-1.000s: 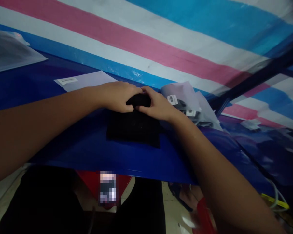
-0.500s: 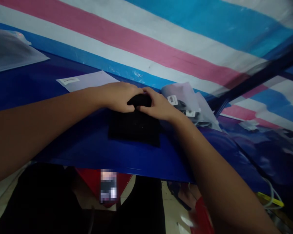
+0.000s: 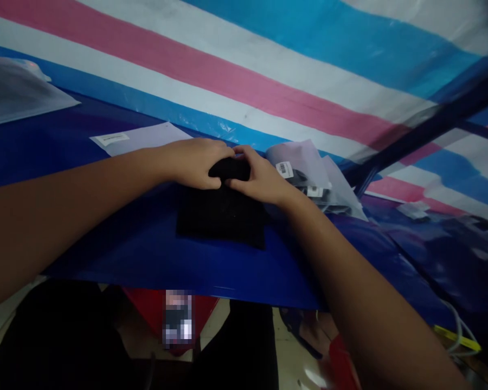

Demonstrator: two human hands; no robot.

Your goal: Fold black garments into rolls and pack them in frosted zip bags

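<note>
A black folded cloth [image 3: 222,216] lies on the blue table cover [image 3: 146,254] in front of me. My left hand [image 3: 193,161] and my right hand [image 3: 260,176] meet at its far edge. The fingers of both are curled round a bunched or rolled part of the black cloth there, thumbs on the near side. The cloth's near part lies flat on the cover.
A clear plastic bag with barcode labels [image 3: 309,173] lies right of my right hand. A white labelled sheet [image 3: 138,138] lies behind my left forearm, another plastic bag [image 3: 16,92] at far left. A striped tarp [image 3: 268,70] rises behind. The table's near edge runs below the cloth.
Hardly anything differs; both hands stay gripped on the far edge of the black cloth, with only a slight shift of the view.
</note>
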